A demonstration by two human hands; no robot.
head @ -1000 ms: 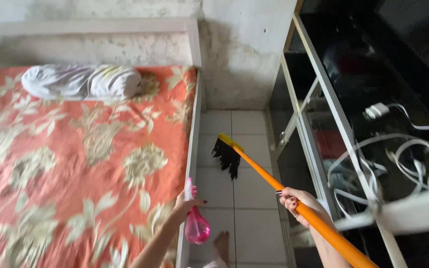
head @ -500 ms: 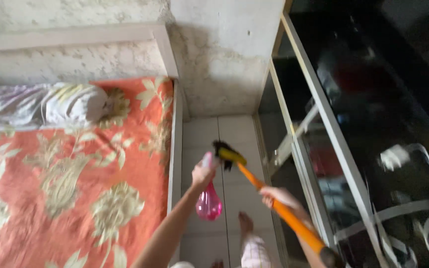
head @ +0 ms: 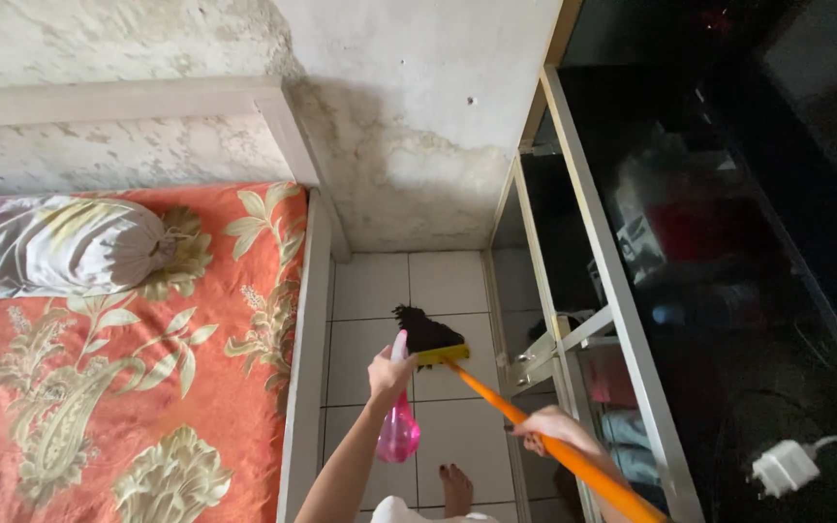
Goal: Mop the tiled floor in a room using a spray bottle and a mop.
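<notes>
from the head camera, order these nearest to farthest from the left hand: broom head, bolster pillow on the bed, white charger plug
1. Broom head: just right of the left hand, over the floor tiles.
2. Bolster pillow: far off to the left, on the bed.
3. White charger plug: farthest, at the lower right on the dark glass cabinet.

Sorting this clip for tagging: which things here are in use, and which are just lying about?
In use:
left hand holding pink spray bottle
right hand gripping orange broom
white tiled floor

Lying about:
bolster pillow
floral bed
white charger
glass cabinet
</notes>
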